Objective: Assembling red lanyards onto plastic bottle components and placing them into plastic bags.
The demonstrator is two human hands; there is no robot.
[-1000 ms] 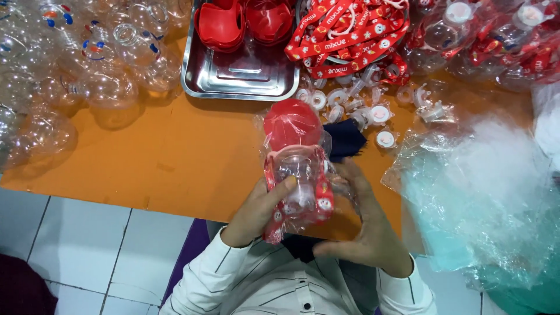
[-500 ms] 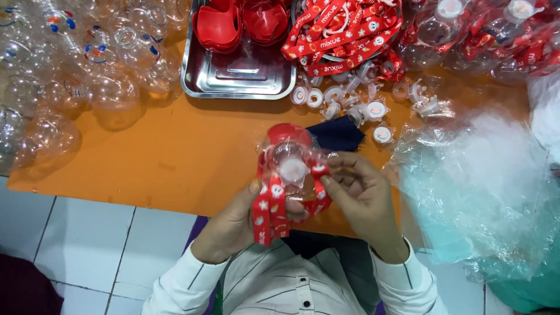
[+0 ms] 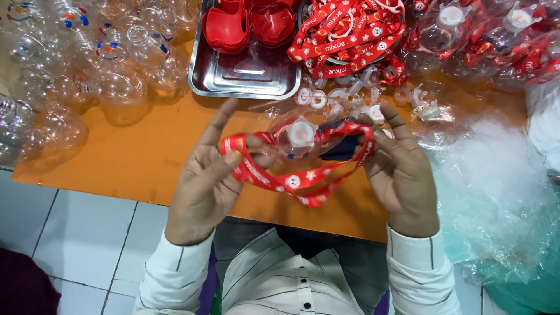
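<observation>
My left hand (image 3: 207, 175) and my right hand (image 3: 399, 172) hold a red printed strap (image 3: 274, 178) stretched in a loop between them, over the front of the orange table (image 3: 134, 157). The strap is fastened to a clear plastic bottle (image 3: 294, 137) with a white round fitting, which hangs between my hands. My left thumb and fingers pinch the strap's left end; my right fingers hook its right end.
A steel tray (image 3: 245, 76) with red caps (image 3: 227, 26) stands at the back. Many clear bottles (image 3: 87, 64) pile at the left. A heap of red straps (image 3: 344, 35), white fittings (image 3: 350, 96) and finished bottles (image 3: 484, 41) lie at the back right. Clear plastic bags (image 3: 496, 192) fill the right.
The bottle with its red cap stood upright in both hands; now it lies tipped toward me, and my hands have moved apart, pulling the strap open into a wide loop.
</observation>
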